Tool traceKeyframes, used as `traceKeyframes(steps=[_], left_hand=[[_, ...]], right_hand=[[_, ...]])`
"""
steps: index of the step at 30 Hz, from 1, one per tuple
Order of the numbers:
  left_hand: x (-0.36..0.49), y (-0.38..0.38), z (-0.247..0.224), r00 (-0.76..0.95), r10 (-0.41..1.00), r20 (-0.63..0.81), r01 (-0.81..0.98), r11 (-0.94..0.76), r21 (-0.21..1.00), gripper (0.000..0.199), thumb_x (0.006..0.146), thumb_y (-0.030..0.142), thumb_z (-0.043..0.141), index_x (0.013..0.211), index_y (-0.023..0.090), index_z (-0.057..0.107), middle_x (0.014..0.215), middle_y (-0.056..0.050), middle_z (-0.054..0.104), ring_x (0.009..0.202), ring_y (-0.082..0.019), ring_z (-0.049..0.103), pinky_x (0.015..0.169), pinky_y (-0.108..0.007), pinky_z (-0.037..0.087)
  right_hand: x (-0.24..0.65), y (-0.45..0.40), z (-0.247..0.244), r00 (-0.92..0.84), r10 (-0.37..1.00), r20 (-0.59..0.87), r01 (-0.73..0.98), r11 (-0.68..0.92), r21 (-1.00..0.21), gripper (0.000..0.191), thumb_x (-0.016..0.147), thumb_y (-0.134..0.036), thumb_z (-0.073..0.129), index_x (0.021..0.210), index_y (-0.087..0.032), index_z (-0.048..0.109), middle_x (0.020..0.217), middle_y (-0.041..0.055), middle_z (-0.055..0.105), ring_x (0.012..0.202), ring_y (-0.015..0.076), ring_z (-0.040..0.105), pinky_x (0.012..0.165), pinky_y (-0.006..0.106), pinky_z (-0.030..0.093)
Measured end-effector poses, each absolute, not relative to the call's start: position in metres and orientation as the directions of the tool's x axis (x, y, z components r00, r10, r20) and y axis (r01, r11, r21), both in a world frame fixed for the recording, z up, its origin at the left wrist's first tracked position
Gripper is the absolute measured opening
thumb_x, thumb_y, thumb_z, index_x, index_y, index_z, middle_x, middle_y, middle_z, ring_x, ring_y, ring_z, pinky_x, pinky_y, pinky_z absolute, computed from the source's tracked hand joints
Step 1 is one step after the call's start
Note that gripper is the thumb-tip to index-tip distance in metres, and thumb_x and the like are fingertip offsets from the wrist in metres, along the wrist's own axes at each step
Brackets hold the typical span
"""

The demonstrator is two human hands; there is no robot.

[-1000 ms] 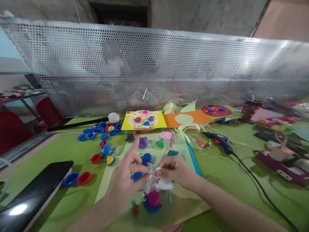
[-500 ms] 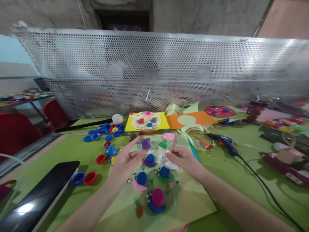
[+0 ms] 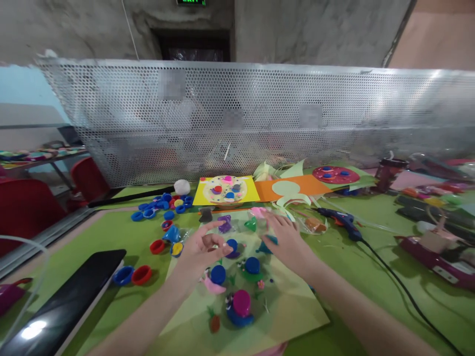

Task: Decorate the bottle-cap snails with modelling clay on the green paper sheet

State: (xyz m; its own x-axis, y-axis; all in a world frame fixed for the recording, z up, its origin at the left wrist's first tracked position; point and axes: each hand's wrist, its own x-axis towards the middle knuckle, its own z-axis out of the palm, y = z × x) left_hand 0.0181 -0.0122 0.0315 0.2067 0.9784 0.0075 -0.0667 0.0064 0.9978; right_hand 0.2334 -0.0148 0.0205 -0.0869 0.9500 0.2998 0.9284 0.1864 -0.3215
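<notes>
My left hand (image 3: 203, 247) hovers over the pale sheet (image 3: 293, 311), thumb and fingers curled close, with a tiny white bit at the fingertips. My right hand (image 3: 284, 237) is spread palm down by the pink clay packet (image 3: 258, 212), over a blue packet (image 3: 267, 244). On the sheet are clay snails with cap shells: one with a magenta cap (image 3: 242, 302), a pink one (image 3: 213, 285), a green one (image 3: 252, 267) and a purple one beside my left fingertips (image 3: 232, 247). A purple packet (image 3: 224, 224) and a green packet (image 3: 251, 224) lie behind.
A black phone (image 3: 67, 301) and blue and red bottle caps (image 3: 141, 275) lie on the left. A glue gun (image 3: 343, 222) with a black cord is at right. Behind are a decorated yellow card (image 3: 200, 195), orange paper (image 3: 311, 184) and a perforated metal screen (image 3: 260, 109).
My right hand has let go of the white clay packet, which no longer shows, and has opened over the blue packet. My left index finger has bent down from pointing up.
</notes>
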Motion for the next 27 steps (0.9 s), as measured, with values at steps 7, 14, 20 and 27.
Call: traceKeyframes(steps=[7, 14, 20, 27], left_hand=[[0.018, -0.011, 0.030, 0.176, 0.984, -0.012, -0.025, 0.016, 1.000, 0.048, 0.065, 0.035, 0.075, 0.106, 0.015, 0.059, 0.071, -0.004, 0.071, 0.072, -0.017, 0.062, 0.063, -0.025, 0.045], [0.018, -0.005, 0.023, 0.189, 0.981, -0.049, -0.046, 0.059, 0.997, 0.063, 0.058, 0.039, 0.078, 0.111, 0.013, 0.057, 0.078, -0.006, 0.073, 0.076, -0.017, 0.064, 0.063, -0.024, 0.047], [0.016, -0.004, 0.023, 0.191, 0.980, -0.048, -0.047, 0.058, 0.997, 0.065, 0.054, 0.036, 0.081, 0.109, 0.011, 0.056, 0.075, -0.005, 0.072, 0.068, -0.014, 0.063, 0.062, -0.022, 0.047], [0.017, -0.005, 0.026, 0.202, 0.979, -0.012, 0.060, 0.000, 0.998, 0.061, 0.055, 0.032, 0.080, 0.106, 0.012, 0.054, 0.061, 0.003, 0.066, 0.057, -0.011, 0.058, 0.059, -0.023, 0.048]], right_hand=[[0.247, -0.002, 0.017, 0.083, 0.978, 0.190, 0.988, -0.056, -0.145, 0.045, 0.086, -0.034, 0.046, 0.125, -0.011, 0.046, 0.126, 0.0194, 0.050, 0.113, 0.0361, 0.045, 0.087, 0.049, 0.035], [0.256, 0.011, 0.006, 0.146, 0.985, 0.095, 0.988, -0.140, -0.069, 0.032, 0.087, -0.036, 0.045, 0.106, -0.014, 0.058, 0.110, 0.0161, 0.060, 0.106, 0.0344, 0.051, 0.083, 0.047, 0.035], [0.257, 0.012, 0.007, 0.128, 0.990, 0.065, 0.990, -0.124, -0.061, 0.033, 0.088, -0.038, 0.041, 0.103, -0.014, 0.059, 0.109, 0.0144, 0.061, 0.105, 0.0334, 0.051, 0.082, 0.046, 0.035], [0.260, 0.014, 0.006, 0.111, 0.992, 0.052, 0.993, -0.108, -0.056, 0.033, 0.087, -0.039, 0.044, 0.105, -0.016, 0.059, 0.109, 0.0138, 0.060, 0.105, 0.0339, 0.050, 0.081, 0.047, 0.035]])
